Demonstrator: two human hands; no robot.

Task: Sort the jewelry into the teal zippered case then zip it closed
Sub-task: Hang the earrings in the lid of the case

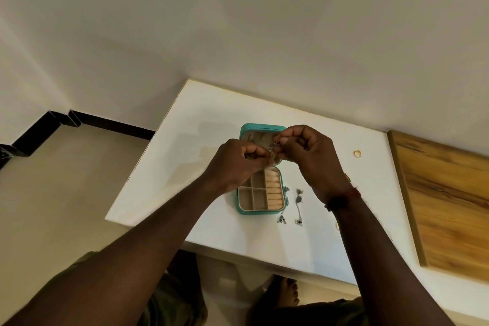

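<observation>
Foot [289, 292] shows under the near edge of the white desk [211, 127]. Both forearms reach up over it. Red thread [344, 197] sits around the right wrist.

Teal case [254, 212] lies open at desk centre.
- Base is the near half. It has four square compartments on its 9 o'clock side, with beige lining showing in them.
- A column of pale ring rolls [274, 190] runs along its 3 o'clock side.
- The left hand covers the far-left corner of the base, so contents there cannot be told.

Two silver dangle pieces [299, 206] lie on the desk at 4 o'clock of the base. One touches the case wall and the other lies just beside it.

Left hand [238, 164] and right hand [308, 156] meet above the case. The fingers of both are curled. Thumb and fingertips of each pinch one thin silver piece [274, 149], held between the hands in front of the lid.

Lid [262, 128] stands at 12 o'clock of the base, tilted back, with a beige pocket inside.

Gold ring [357, 153] lies on the desk at 2 o'clock of the case, well apart. Wooden board [444, 193] lies at 3 o'clock along the desk's right edge. Pale wall [238, 34] rises beyond.
</observation>
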